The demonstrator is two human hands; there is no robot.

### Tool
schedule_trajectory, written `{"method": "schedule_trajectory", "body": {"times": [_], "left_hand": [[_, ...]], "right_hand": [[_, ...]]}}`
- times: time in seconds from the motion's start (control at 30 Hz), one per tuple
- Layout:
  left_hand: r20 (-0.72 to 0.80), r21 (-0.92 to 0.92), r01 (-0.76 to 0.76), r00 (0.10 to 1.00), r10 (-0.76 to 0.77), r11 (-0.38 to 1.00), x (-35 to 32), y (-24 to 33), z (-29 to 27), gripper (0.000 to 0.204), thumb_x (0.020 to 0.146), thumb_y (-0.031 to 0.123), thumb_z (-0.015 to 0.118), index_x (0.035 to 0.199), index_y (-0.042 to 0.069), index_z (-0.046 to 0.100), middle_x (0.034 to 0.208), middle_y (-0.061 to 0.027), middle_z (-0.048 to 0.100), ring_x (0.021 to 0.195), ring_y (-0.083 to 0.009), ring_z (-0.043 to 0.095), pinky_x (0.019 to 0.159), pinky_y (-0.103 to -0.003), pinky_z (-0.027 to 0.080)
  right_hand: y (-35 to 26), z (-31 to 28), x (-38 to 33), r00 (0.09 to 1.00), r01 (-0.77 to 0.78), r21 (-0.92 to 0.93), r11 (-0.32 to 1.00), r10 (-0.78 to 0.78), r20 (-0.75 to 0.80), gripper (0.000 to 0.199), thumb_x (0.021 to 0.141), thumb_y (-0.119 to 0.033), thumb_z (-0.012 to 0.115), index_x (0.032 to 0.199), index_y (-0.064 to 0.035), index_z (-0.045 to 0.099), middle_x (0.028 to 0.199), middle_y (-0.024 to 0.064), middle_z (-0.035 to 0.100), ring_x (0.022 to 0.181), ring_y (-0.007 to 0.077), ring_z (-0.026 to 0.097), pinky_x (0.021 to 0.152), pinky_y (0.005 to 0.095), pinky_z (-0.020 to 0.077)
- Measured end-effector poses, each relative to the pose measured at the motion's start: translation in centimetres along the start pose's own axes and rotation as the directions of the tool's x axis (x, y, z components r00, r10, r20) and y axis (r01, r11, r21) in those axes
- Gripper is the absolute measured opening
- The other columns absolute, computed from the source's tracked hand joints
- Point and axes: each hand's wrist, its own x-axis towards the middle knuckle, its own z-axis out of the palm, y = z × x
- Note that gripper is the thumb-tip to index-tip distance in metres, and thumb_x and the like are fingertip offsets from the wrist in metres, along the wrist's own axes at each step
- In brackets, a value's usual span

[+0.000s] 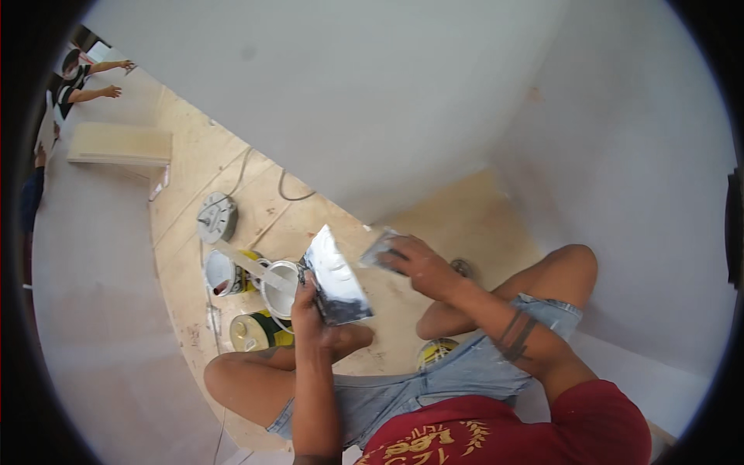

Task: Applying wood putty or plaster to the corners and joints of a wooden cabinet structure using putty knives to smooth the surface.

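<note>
I squat on a plywood floor (256, 213) between white walls. My left hand (308, 311) grips a wide metal putty blade (335, 277) smeared with white filler, held tilted above my knee. My right hand (416, 262) holds a smaller putty knife (377, 249) just to the right of the wide blade, its edge close to the blade's top. Below the left hand stands an open bucket of white filler (280, 288) with a flat stirring stick (246, 262) lying across it.
Another open white tin (221, 273) and a yellow can (249, 332) stand beside the bucket. A round cable reel (216, 218) with a cord lies farther back. A second yellow tin (435, 350) sits under my legs. Boards (120, 144) are stacked far left, where another person (81, 81) reaches toward the wall.
</note>
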Motion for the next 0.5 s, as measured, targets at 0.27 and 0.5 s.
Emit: {"method": "schedule_trajectory", "body": {"times": [0.27,0.5], "left_hand": [[0.38,0.812,-0.555,0.736,0.56,0.178,-1.5,-2.6,2.1,0.029,0.106,0.012,0.039,0.132,0.002,0.049,0.122,-0.0111,0.056,0.108,-0.0199,0.056,0.099,-0.036,0.045],[0.757,0.624,-0.772,0.56,0.338,-0.119,-1.2,-3.4,5.9,0.056,0.088,-0.012,0.032,0.138,0.006,0.05,0.137,-0.0273,0.054,0.128,-0.0387,0.054,0.11,-0.045,0.039]], "right_hand": [[-1.8,-6.2,1.3,0.591,-0.17,0.769,-0.617,0.561,0.58,0.026,0.085,-0.015,0.06,0.11,-0.0064,0.064,0.098,0.0066,0.071,0.09,0.0183,0.067,0.08,0.0378,0.0528],[-5.7,-7.1,2.9,0.644,-0.089,0.759,-0.645,0.544,0.538,0.024,0.087,-0.009,0.055,0.11,-0.0045,0.059,0.102,0.0085,0.065,0.089,0.0216,0.065,0.08,0.0387,0.054]]}}
